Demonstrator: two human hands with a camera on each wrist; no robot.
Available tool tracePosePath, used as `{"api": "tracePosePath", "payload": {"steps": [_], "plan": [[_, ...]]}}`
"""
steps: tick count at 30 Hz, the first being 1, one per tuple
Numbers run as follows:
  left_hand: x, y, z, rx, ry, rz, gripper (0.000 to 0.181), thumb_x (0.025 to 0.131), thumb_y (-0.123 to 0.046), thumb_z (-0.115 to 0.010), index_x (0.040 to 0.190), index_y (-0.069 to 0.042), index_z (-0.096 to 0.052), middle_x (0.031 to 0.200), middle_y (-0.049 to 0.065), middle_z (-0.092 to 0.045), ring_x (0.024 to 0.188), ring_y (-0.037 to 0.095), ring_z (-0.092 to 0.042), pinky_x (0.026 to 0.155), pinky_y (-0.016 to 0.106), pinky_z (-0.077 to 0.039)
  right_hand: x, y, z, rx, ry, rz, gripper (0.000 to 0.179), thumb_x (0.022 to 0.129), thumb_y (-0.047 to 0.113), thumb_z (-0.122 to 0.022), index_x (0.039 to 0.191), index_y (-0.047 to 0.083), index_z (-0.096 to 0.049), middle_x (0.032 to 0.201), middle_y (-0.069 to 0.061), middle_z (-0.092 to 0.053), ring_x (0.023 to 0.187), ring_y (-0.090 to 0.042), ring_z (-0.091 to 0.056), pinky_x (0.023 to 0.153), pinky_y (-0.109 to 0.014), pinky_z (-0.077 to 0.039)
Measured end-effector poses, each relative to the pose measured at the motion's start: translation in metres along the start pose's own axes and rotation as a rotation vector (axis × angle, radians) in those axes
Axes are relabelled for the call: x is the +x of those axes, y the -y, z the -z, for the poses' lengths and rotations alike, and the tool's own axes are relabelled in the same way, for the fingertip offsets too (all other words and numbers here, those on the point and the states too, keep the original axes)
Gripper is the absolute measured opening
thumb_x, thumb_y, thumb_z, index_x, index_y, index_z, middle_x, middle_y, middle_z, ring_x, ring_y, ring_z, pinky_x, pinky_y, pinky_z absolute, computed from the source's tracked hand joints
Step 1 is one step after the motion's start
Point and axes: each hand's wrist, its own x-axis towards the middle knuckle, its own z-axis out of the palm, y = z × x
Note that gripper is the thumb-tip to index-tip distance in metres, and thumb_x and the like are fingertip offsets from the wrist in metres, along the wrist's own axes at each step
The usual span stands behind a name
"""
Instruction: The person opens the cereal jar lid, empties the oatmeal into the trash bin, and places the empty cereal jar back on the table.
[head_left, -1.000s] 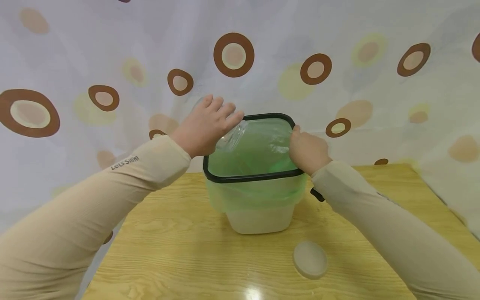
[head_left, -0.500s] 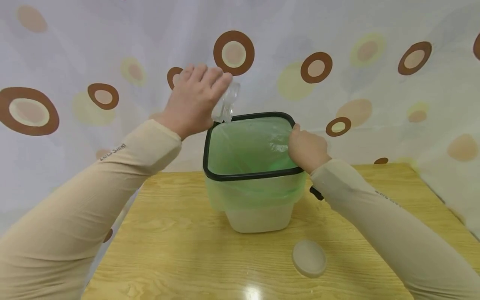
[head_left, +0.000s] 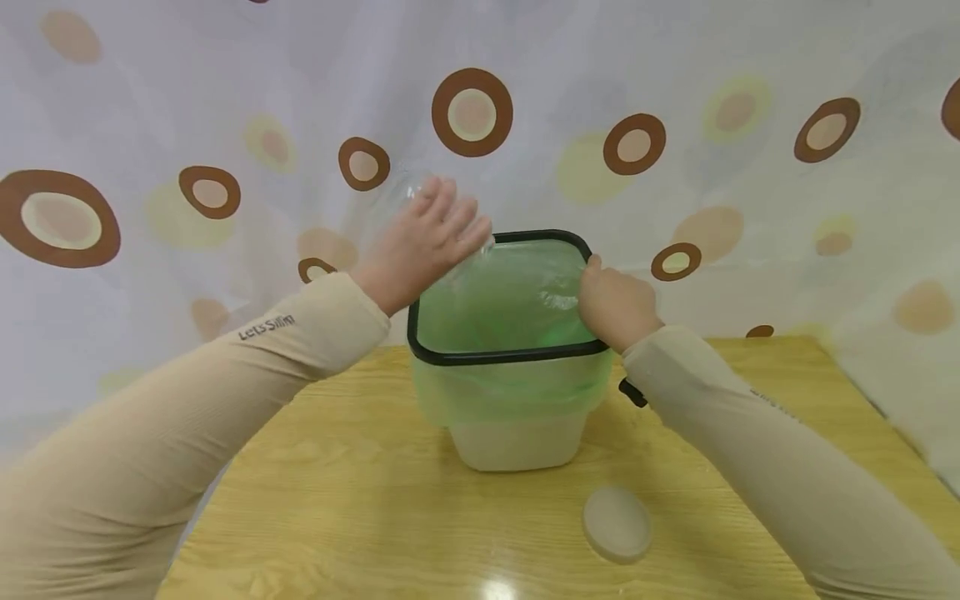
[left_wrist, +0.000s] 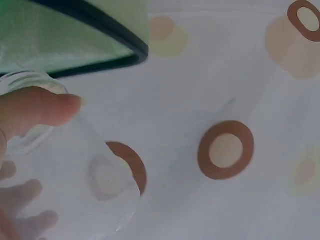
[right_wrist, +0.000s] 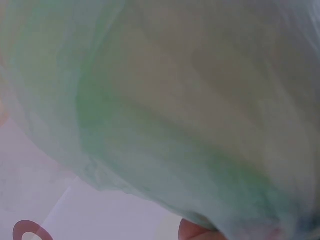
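Note:
My left hand [head_left: 423, 242] grips a clear jar [left_wrist: 102, 175], fingers and thumb wrapped round it. In the head view the jar is blurred and mostly behind the hand. It lies tilted, its mouth toward the bin opening, at the bin's left back side. The pale bin [head_left: 517, 446] stands upright on the table, lined with a green plastic bag [head_left: 517, 392] and topped by a black rim [head_left: 510, 357]. On the bin's right side, my right hand [head_left: 618, 304] holds the rim and bag edge. Folds of the bag [right_wrist: 140, 130] fill most of the right wrist view.
A round beige lid-like disc [head_left: 618, 523] lies on the wooden table [head_left: 360, 500], in front of the bin and to its right. A small black piece [head_left: 633, 392] shows beside the right wrist. Behind hangs a white curtain [head_left: 547, 67] with brown and yellow circles.
The left hand with the jar rises above the rim half a second ago, and is now back down near the bin's left back side. The right hand and bin stay in place.

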Motion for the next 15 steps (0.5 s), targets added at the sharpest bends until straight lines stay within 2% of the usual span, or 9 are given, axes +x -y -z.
{"api": "tracePosePath", "payload": {"steps": [2, 4, 7, 9, 12, 15], "plan": [[-0.003, 0.004, -0.005, 0.005, -0.015, 0.055, 0.045, 0.076, -0.005, -0.069, 0.115, -0.005, -0.047, 0.108, 0.015, -0.052, 0.104, 0.038, -0.051, 0.097, 0.044, -0.038, 0.001, 0.0, -0.001, 0.013, -0.008, -0.002, 0.05, 0.099, 0.0, -0.032, 0.145, -0.016, -0.024, 0.047, -0.004, -0.038, 0.041, -0.012, -0.025, 0.044, -0.029, -0.026], [-0.008, 0.007, -0.008, -0.033, -0.008, 0.091, 0.046, 0.074, -0.004, -0.071, 0.113, -0.003, -0.046, 0.107, 0.016, -0.051, 0.103, 0.039, -0.05, 0.097, 0.045, -0.037, 0.003, 0.001, -0.001, 0.014, -0.012, -0.002, 0.05, 0.099, 0.0, -0.032, 0.146, -0.015, -0.024, 0.046, -0.003, -0.036, 0.041, -0.011, -0.022, 0.044, -0.028, -0.024], [-0.015, 0.009, -0.007, -0.137, 0.035, 0.071, 0.054, 0.07, -0.003, -0.072, 0.116, -0.002, -0.044, 0.11, 0.018, -0.051, 0.103, 0.042, -0.049, 0.098, 0.048, -0.036, 0.005, 0.002, -0.002, 0.007, -0.006, 0.002, 0.049, 0.099, 0.0, -0.032, 0.145, -0.014, -0.025, 0.045, -0.002, -0.035, 0.041, -0.009, -0.02, 0.043, -0.026, -0.022], [-0.015, 0.008, -0.006, -0.178, 0.037, 0.077, 0.055, 0.07, -0.001, -0.071, 0.118, -0.002, -0.044, 0.112, 0.019, -0.051, 0.103, 0.042, -0.048, 0.098, 0.049, -0.036, 0.006, 0.002, -0.002, -0.002, 0.003, -0.002, 0.05, 0.099, 0.0, -0.032, 0.146, -0.014, -0.025, 0.045, -0.002, -0.035, 0.041, -0.009, -0.019, 0.043, -0.026, -0.022], [-0.011, 0.009, -0.004, -0.156, 0.002, 0.101, 0.053, 0.071, 0.001, -0.068, 0.118, -0.003, -0.043, 0.112, 0.018, -0.05, 0.104, 0.042, -0.048, 0.098, 0.049, -0.037, 0.007, 0.001, -0.001, -0.006, 0.007, -0.009, 0.05, 0.099, 0.001, -0.033, 0.146, -0.014, -0.024, 0.045, -0.002, -0.035, 0.04, -0.009, -0.02, 0.043, -0.027, -0.023], [-0.001, 0.01, -0.003, -0.082, -0.038, 0.155, 0.049, 0.075, 0.0, -0.065, 0.118, -0.004, -0.044, 0.111, 0.016, -0.05, 0.106, 0.041, -0.048, 0.098, 0.047, -0.037, 0.007, -0.001, 0.0, -0.009, -0.003, -0.008, 0.05, 0.099, 0.001, -0.033, 0.146, -0.014, -0.025, 0.045, -0.003, -0.036, 0.04, -0.009, -0.02, 0.043, -0.027, -0.024]]}}
